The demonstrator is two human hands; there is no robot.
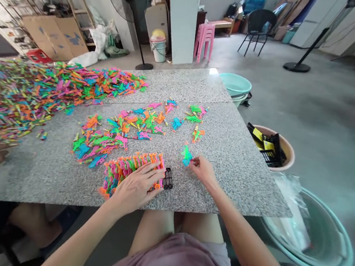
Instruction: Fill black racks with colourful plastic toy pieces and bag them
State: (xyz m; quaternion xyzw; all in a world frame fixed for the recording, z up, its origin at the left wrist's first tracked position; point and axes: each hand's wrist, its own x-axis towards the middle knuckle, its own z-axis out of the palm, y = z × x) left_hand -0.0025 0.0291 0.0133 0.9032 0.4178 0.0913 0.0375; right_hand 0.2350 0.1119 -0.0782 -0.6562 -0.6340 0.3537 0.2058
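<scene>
Row-filling, apparently: left hand (137, 187) spread over toy row (118, 171) by worktop's (245, 188) front edge; right hand (202, 169) pinching loose toy (186, 160). Adding it would need aligning.

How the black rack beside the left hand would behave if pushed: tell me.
The black rack would probably stay stiff, since its visible lattice end keeps a squared shape. That end looks light for its size, being thin bars with open gaps. It would likely slide rather than roll, lying flat on the speckled tabletop.
</scene>
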